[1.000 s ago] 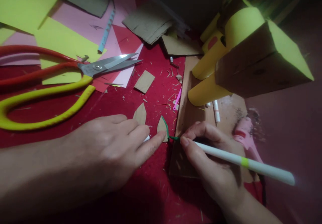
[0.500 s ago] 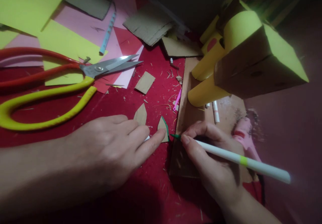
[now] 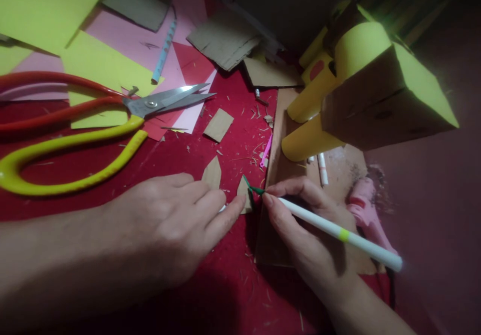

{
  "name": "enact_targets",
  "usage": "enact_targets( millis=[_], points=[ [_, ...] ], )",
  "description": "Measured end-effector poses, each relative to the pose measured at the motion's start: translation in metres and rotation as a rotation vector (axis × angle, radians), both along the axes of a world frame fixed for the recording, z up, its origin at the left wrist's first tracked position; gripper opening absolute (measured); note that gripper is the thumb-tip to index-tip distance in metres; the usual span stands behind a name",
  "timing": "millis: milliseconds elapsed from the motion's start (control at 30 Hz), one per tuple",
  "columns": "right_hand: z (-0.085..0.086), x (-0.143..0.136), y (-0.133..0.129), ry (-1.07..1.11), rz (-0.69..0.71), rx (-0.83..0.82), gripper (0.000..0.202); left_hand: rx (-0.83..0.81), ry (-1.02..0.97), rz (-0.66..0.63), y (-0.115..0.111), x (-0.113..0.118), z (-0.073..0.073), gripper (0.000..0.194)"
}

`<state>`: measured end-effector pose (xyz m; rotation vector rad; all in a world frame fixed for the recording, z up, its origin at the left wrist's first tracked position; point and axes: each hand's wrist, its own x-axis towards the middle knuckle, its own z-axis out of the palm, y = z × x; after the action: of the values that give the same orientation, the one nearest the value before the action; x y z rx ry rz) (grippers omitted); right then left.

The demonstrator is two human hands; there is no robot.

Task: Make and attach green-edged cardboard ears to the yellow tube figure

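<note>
My right hand point(image 3: 304, 229) pinches a white felt-tip marker point(image 3: 319, 222) with a light green band. Its green tip touches the right edge of a small pointed cardboard piece point(image 3: 243, 194), which has green ink along that edge. The index fingertip of my left hand point(image 3: 176, 219) presses this piece down on the red cloth; the other fingers are curled. A bit of something white shows between those fingers, mostly hidden. Just beyond them lies a second pointed cardboard piece point(image 3: 212, 172), plain and partly covered by my hand.
Large scissors point(image 3: 150, 104) with red and yellow handles lie partly open at left. Coloured paper point(image 3: 95, 59), a blue pencil point(image 3: 164, 51) and cardboard scraps point(image 3: 219, 125) lie beyond. At right, a yellow cardboard figure point(image 3: 361, 49) stands on a cardboard base point(image 3: 280, 174), near a pink glue gun point(image 3: 368, 204).
The marker tip has moved left and slightly up, from beside the cardboard piece onto its right edge. My left hand stays nearly still, and the whole view has shifted slightly.
</note>
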<state>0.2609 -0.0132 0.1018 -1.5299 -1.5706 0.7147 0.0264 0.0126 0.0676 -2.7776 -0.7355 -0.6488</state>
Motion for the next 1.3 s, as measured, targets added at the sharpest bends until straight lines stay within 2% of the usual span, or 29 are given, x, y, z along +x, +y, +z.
enact_targets(
  millis=[200, 433, 700, 933, 1133, 1300],
  points=[
    [0.005, -0.002, 0.007, -0.005, 0.019, 0.016, 0.013, 0.044, 0.014, 0.002, 0.003, 0.001, 0.005, 0.045],
    [0.005, -0.003, 0.007, 0.013, 0.027, 0.027, 0.014, 0.036, 0.029, -0.046, 0.005, -0.001, 0.012, 0.059],
    [0.008, -0.004, 0.007, -0.056, 0.021, 0.044, 0.015, 0.039, 0.019, -0.044, 0.005, -0.001, 0.007, 0.058],
    [0.008, -0.005, 0.007, -0.064, -0.002, 0.054, 0.015, 0.009, 0.03, -0.029, 0.003, -0.001, 0.011, 0.057],
    [0.003, -0.002, 0.003, -0.117, -0.006, 0.064, 0.016, 0.001, 0.014, -0.005, 0.001, 0.001, 0.007, 0.043],
    [0.005, -0.004, 0.005, -0.086, -0.02, 0.066, 0.015, 0.016, -0.004, -0.029, 0.003, 0.0, 0.005, 0.043]
  ],
)
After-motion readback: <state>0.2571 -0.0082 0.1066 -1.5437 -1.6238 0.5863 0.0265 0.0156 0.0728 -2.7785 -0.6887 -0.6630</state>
